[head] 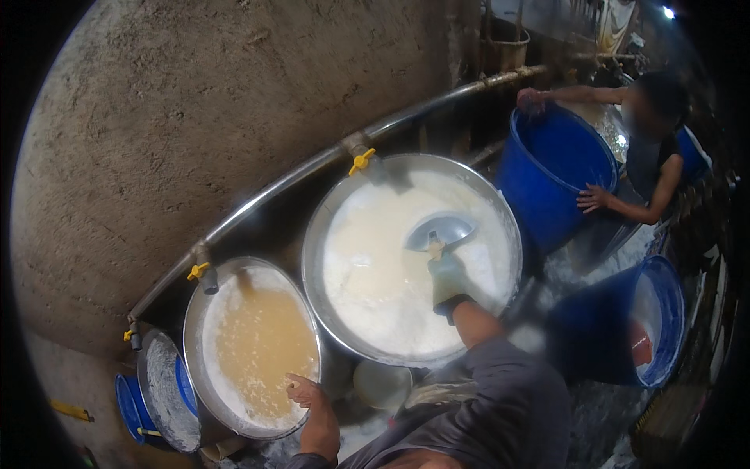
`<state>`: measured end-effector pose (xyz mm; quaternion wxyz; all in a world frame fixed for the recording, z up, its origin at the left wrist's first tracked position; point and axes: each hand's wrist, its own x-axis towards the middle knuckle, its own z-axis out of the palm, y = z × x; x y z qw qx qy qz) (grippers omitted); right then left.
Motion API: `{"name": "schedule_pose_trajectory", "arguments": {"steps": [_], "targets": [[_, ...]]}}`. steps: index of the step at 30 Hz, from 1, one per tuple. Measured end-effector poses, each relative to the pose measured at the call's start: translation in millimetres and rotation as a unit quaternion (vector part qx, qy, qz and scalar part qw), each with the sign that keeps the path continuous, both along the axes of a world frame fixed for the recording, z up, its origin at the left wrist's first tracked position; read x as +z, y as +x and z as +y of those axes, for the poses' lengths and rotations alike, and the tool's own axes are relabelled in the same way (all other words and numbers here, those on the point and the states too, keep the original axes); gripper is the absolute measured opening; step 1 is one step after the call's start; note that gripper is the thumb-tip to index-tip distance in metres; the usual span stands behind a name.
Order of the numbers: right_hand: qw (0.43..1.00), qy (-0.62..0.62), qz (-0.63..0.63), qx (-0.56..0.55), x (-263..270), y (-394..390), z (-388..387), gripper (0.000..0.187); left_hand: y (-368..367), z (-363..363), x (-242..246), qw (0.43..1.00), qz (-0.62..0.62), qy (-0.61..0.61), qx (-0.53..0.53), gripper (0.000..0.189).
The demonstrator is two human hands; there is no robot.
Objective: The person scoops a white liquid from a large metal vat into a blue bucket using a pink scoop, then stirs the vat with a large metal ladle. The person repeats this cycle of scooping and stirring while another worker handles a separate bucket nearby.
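Observation:
In the large round metal vat [312,258], a frothy white liquid [375,293] surrounds a wide metal ladle [442,231]. My right hand [436,252], in a pale rubber glove with a dark cuff, grips its short handle. The ladle's bowl is partly sunk in the liquid. My left hand [302,391] is bare, over the near right rim of a smaller metal vat [188,346]. It appears to hold nothing, one finger extended and the others partly curled. Yellowish liquid [263,346] with white froth round its edge fills that vat.
A metal pipe [281,183] with yellow-handled valves [362,162] runs along the rough wall [234,88]. At right, a co-worker [650,146] holds a tilted blue barrel [527,182]. Another blue barrel [597,328] contains a reddish vessel [640,345]. A third metal vat [167,375] stands far left.

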<state>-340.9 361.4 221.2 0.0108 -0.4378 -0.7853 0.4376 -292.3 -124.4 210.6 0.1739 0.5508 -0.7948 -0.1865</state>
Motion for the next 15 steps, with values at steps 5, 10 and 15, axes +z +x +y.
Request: {"name": "schedule_pose_trajectory", "arguments": {"steps": [5,10,15], "targets": [[0.999,-0.031,0.032,-0.002,-1.4,-1.6,-28.7,0.032,-1.3,1.8,2.8,1.0,-0.001,0.003,0.003,0.071],[0.997,-0.052,0.063,0.001,1.9,-5.8,-55.6,0.032,-3.4,-1.7,1.7,1.0,-0.015,0.012,0.017,0.062],[0.993,-0.073,0.089,0.014,10.3,-12.7,-79.5,0.031,-1.0,-1.9,0.8,1.0,-0.005,0.014,0.002,0.07]]}}
